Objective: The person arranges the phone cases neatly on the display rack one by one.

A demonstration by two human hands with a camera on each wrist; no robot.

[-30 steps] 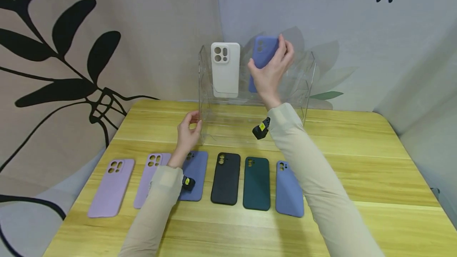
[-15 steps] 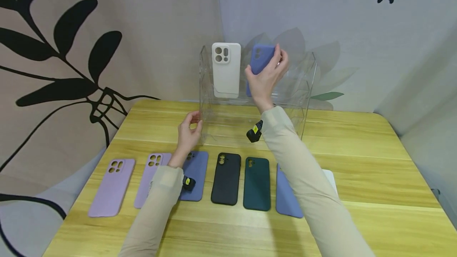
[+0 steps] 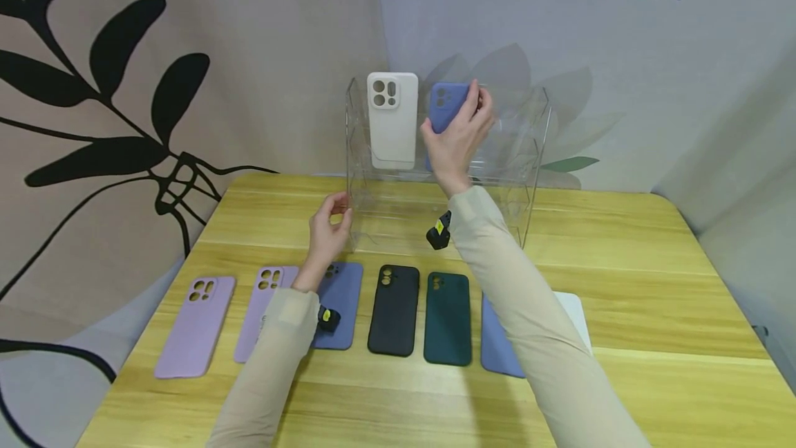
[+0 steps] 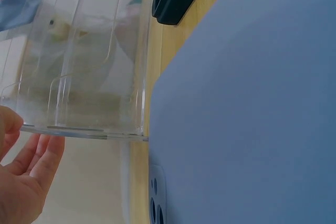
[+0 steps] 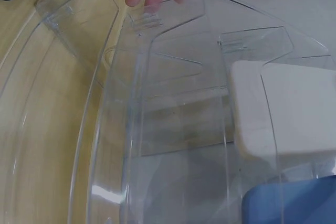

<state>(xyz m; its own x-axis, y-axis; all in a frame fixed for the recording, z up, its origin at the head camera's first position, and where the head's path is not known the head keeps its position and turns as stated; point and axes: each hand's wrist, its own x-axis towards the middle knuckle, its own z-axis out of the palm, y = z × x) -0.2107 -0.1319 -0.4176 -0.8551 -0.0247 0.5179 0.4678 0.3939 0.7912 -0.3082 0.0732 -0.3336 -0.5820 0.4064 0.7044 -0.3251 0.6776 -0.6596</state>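
Observation:
My right hand [image 3: 458, 138] grips a blue phone case [image 3: 443, 110] by its sides, its camera cutouts at the top. It stands upright at the upper tier of a clear acrylic display rack [image 3: 398, 211], to the right of a white phone case [image 3: 394, 131]. Whether its lower edge touches the shelf is hidden by the hand. With thumb and fingers on either side of the panel, my left hand [image 4: 29, 179] pinches the rack's left side edge. The right wrist view shows a corner of the blue case [image 5: 294, 203] beside the white one.
On the wooden table [image 3: 398, 410] a row of phone cases lies before the rack: two lilac [image 3: 195, 330], a grey-blue one [image 3: 342, 303], a black one [image 3: 394, 310], a dark green one [image 3: 448, 320], a blue one [image 3: 499, 344] and a partly hidden white one [image 3: 573, 313].
My right hand has moved left and down with the blue case, nearer the white case on the rack. The left hand stays at the rack's edge. A white case on the table has come into view.

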